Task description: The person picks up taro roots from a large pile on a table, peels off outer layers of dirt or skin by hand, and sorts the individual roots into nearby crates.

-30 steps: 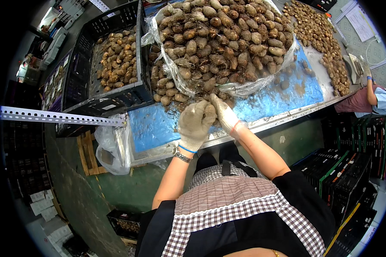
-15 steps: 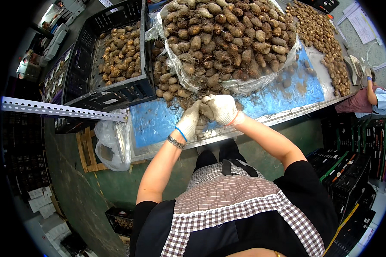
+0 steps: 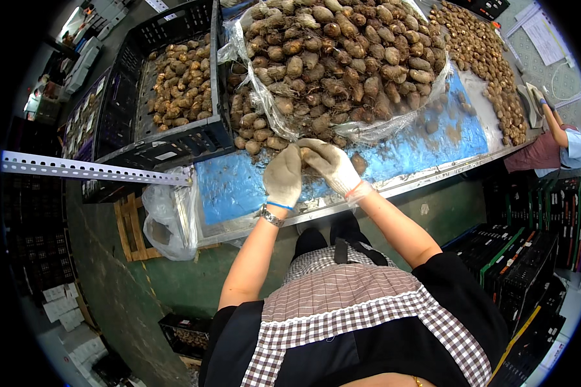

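Note:
My left hand (image 3: 283,177) and my right hand (image 3: 332,164), both in pale work gloves, meet over the near edge of the table. Their fingers are closed around a small brown taro (image 3: 305,152), mostly hidden by the gloves. Just beyond them rises a big heap of hairy taros (image 3: 342,64) on a clear plastic sheet (image 3: 368,132). Several loose taros (image 3: 263,135) lie left of the fingertips. One more taro (image 3: 358,162) rests on the blue sheet (image 3: 229,187) beside my right hand.
A black crate (image 3: 168,143) with trimmed-looking taros stands to the left, near a perforated metal bar (image 3: 97,169). A spread of smaller taros (image 3: 481,58) covers the table's far right, where a co-worker (image 3: 565,145) stands. Stacked crates (image 3: 510,251) fill the right side; a plastic bag (image 3: 171,222) hangs left.
My hands have turned and shifted slightly, the left one now more upright, the right one with its back stretched over the taro. The co-worker's arm has moved slightly.

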